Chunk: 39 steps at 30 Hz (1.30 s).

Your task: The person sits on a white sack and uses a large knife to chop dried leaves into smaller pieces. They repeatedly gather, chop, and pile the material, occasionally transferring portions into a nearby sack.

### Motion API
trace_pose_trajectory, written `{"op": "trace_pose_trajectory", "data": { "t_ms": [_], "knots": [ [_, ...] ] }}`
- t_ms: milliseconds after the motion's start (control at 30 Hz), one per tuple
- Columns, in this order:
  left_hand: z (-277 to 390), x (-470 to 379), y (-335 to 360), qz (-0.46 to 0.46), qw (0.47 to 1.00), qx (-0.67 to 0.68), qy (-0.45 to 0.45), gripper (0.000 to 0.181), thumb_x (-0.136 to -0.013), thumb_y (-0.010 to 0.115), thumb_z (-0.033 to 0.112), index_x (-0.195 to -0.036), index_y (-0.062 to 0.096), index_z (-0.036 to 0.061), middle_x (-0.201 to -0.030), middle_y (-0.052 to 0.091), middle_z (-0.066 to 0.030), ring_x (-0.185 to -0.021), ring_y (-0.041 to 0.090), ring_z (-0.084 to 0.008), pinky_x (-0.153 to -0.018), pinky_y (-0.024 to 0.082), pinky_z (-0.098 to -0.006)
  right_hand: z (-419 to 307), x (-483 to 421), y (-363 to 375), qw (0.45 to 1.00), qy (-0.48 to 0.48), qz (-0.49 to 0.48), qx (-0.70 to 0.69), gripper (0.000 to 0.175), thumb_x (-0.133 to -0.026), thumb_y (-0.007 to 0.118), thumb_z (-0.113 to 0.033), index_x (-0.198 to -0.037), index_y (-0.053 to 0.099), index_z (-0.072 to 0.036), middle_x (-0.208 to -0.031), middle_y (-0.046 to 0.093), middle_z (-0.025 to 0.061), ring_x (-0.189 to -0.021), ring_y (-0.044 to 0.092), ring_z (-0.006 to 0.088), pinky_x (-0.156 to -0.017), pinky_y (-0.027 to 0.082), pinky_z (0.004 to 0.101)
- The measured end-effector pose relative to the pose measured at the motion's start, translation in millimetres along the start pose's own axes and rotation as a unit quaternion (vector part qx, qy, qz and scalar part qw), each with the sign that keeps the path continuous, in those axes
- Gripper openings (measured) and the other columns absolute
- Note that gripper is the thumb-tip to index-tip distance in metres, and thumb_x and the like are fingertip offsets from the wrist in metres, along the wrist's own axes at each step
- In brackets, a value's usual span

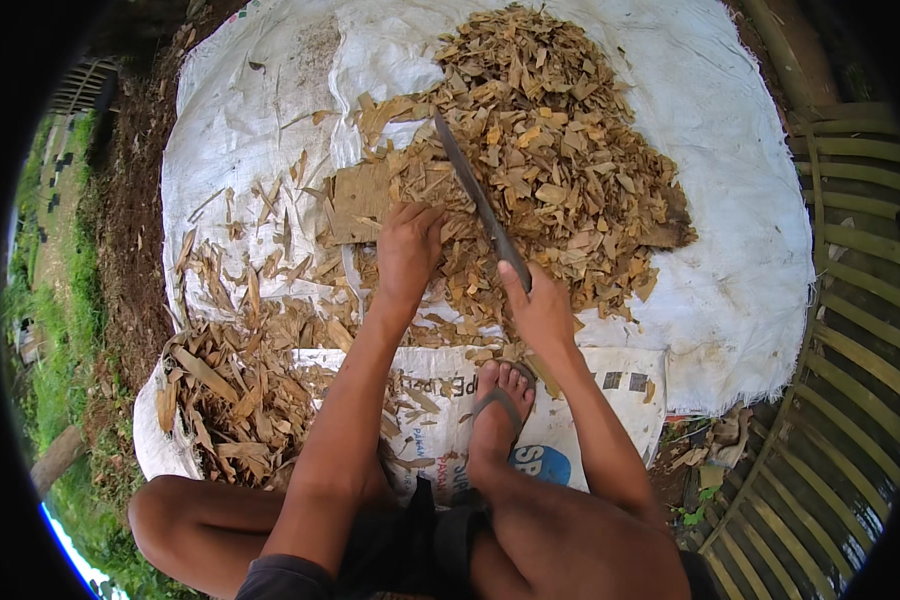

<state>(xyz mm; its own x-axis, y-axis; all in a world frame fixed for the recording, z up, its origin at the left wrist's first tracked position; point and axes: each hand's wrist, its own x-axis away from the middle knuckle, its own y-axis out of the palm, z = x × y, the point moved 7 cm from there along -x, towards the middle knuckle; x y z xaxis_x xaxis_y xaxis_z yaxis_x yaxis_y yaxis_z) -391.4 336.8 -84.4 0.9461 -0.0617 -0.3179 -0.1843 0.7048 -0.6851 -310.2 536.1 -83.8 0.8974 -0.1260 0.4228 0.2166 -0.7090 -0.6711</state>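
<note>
My right hand point(540, 307) grips a machete point(476, 187) near the butt of its long dark blade, which slants up and left across the chopped leaves. My left hand point(411, 251) is curled over a bunch of dry leaves point(429, 182) on a wooden board point(360, 196); its fingertips are partly hidden. The blade lies to the right of that hand, apart from it. A large heap of chopped dry leaves point(562, 180) covers the right part of the board and spreads beyond it.
Whole dry leaves point(232, 397) fill a white sack at lower left. A white woven tarp point(742, 225) lies underneath, with a printed sack point(622, 420) nearer me. My sandalled foot point(499, 405) rests on the printed sack, close below the right hand. A bamboo slat structure point(855, 300) borders the right side.
</note>
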Motion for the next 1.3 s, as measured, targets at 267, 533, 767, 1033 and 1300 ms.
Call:
{"op": "trace_pose_trajectory", "data": {
  "t_ms": [267, 533, 767, 1033, 1300],
  "knots": [
    [-1, 10, -5, 0.023, 0.999, 0.026, -0.034, 0.021, -0.088, 0.073, -0.001, -0.108, 0.078, 0.0027, -0.101, 0.075, -0.0146, -0.096, 0.067, -0.0335, -0.087, 0.054, -0.0425, -1, 9, 0, 0.99, -0.055, 0.092, -0.09, 0.056, -0.106, 0.057, -0.055, -0.115, 0.061, 0.0, -0.072, 0.067, 0.0254, -0.074, 0.071, 0.0484, -0.065, 0.052, 0.051],
    [-10, 8, 1, 0.015, 0.99, 0.048, -0.132, 0.018, -0.089, 0.077, 0.004, -0.107, 0.072, 0.0022, -0.095, 0.077, -0.0139, -0.092, 0.074, -0.0288, -0.084, 0.057, -0.0393, 1, 14, -4, 0.986, -0.067, 0.082, -0.127, 0.052, -0.107, 0.058, -0.051, -0.103, 0.061, 0.0, -0.063, 0.062, 0.0194, -0.058, 0.063, 0.042, -0.058, 0.049, 0.0475],
    [-17, 8, 7, 0.023, 0.984, 0.093, -0.15, 0.021, -0.092, 0.075, 0.004, -0.112, 0.069, 0.0026, -0.1, 0.078, -0.0157, -0.095, 0.077, -0.0301, -0.081, 0.059, -0.0383, 10, 9, 17, 0.999, 0.013, 0.012, 0.031, 0.062, -0.108, 0.049, -0.059, -0.113, 0.062, 0.002, -0.065, 0.062, 0.0192, -0.062, 0.064, 0.0428, -0.063, 0.049, 0.0504],
    [-7, 17, -6, 0.008, 0.978, 0.141, -0.154, 0.032, -0.093, 0.058, -0.008, -0.125, 0.058, -0.003, -0.116, 0.071, -0.0216, -0.104, 0.076, -0.0315, -0.087, 0.058, -0.0428, -2, 17, 2, 0.984, -0.073, 0.089, -0.134, 0.056, -0.107, 0.055, -0.052, -0.106, 0.063, 0.004, -0.07, 0.067, 0.0267, -0.072, 0.07, 0.0485, -0.063, 0.053, 0.0526],
    [-16, 12, -5, -0.015, 0.975, 0.154, -0.161, 0.034, -0.085, 0.065, -0.017, -0.115, 0.059, -0.004, -0.128, 0.053, -0.0163, -0.117, 0.068, -0.0295, -0.098, 0.061, -0.0365, 1, 15, 23, 0.999, -0.006, 0.002, -0.048, 0.056, -0.107, 0.055, -0.053, -0.103, 0.063, 0.001, -0.065, 0.065, 0.0226, -0.064, 0.068, 0.0458, -0.06, 0.051, 0.0509]
  ]
}}
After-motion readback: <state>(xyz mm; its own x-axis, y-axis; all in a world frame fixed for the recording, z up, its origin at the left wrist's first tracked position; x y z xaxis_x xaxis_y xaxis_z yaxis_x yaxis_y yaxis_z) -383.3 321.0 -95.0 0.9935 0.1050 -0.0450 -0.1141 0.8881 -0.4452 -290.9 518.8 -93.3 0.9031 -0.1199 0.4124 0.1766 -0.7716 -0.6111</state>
